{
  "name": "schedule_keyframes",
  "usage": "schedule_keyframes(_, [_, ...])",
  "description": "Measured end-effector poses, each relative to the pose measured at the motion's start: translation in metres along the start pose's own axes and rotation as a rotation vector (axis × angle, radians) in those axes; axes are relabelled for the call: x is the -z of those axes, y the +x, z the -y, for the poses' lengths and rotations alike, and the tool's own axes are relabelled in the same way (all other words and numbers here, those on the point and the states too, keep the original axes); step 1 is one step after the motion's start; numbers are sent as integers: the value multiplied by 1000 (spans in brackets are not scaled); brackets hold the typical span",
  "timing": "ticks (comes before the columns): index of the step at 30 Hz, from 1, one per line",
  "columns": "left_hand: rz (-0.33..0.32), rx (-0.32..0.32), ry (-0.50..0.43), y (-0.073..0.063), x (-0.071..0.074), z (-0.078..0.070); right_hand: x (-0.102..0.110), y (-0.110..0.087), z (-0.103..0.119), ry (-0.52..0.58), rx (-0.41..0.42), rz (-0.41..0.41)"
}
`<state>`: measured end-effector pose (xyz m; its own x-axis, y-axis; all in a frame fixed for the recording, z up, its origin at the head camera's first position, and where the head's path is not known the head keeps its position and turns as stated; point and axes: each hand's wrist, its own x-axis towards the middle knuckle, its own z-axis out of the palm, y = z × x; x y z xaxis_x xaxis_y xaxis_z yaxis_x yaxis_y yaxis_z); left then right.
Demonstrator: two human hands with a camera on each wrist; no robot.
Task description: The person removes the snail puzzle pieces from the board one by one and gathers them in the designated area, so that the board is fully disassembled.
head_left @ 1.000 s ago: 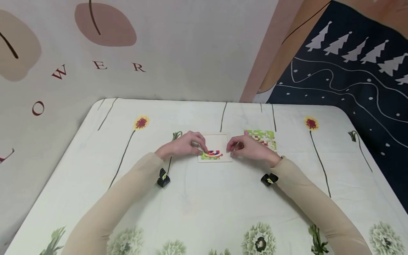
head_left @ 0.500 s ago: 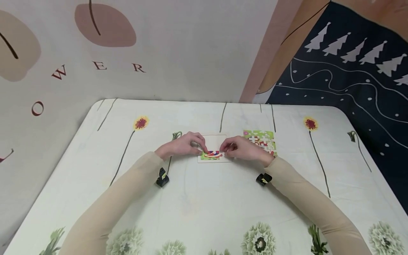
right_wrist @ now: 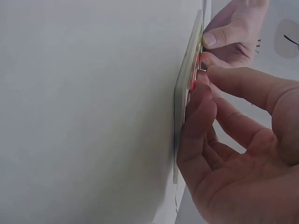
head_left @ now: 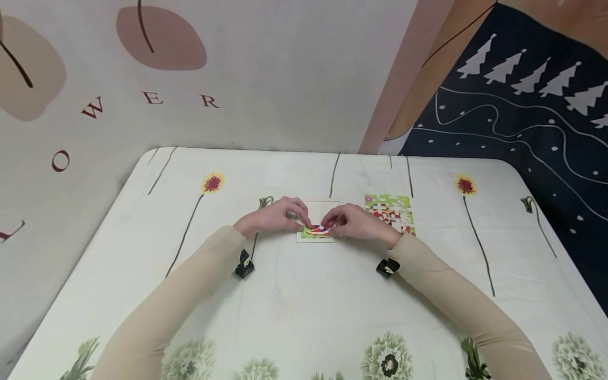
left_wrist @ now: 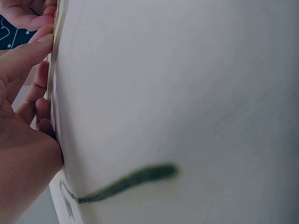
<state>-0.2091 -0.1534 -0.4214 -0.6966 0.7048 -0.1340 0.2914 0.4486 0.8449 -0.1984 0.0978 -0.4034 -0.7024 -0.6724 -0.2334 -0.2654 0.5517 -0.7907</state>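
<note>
A shallow white puzzle board (head_left: 320,208) lies on the table with joined puzzle pieces (head_left: 317,235) along its near edge, green below and red, blue and white above. My left hand (head_left: 279,215) rests on the board's left side, thumb and index fingertip touching the pieces. From the right, my right hand (head_left: 357,224) pinches a small puzzle piece at the right end of the joined row, its fingertips close to the left hand's. In the right wrist view the thumb and fingers of the right hand (right_wrist: 233,140) meet over red pieces (right_wrist: 192,77); they mostly hide the held piece.
Behind the right hand lies a group of green, red and white puzzle pieces (head_left: 389,208), partly covered by the hand and forearm. A white tablecloth (head_left: 304,295) with printed flowers spreads over the table. A pale wall (head_left: 285,79) stands behind.
My right hand has moved left over the board to the joined pieces, uncovering more of the pieces on the right. The left hand has stayed in place.
</note>
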Motion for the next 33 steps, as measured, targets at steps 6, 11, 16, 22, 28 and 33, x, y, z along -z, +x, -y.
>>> schedule_keyframes(6, [1, -12, 7, 0, -1, 0, 1, 1, -2, 21, 10, 9])
schedule_keyframes(11, [-3, -13, -2, 0, -1, 1, 0, 1, -3, 57, 30, 2])
schedule_keyframes(16, [4, -9, -6, 0, -1, 1, -1, 3, -2, 79, 36, -12])
schedule_keyframes(22, [8, -9, 0, 1, 0, 2, -2, 4, -1, 92, 56, -23])
schedule_keyframes(28, [3, -5, 3, 1, 0, 3, -1, 3, -2, 88, 77, -38])
schedule_keyframes(33, [8, -4, 4, 1, 0, 1, 3, 0, -2, 80, 48, -63])
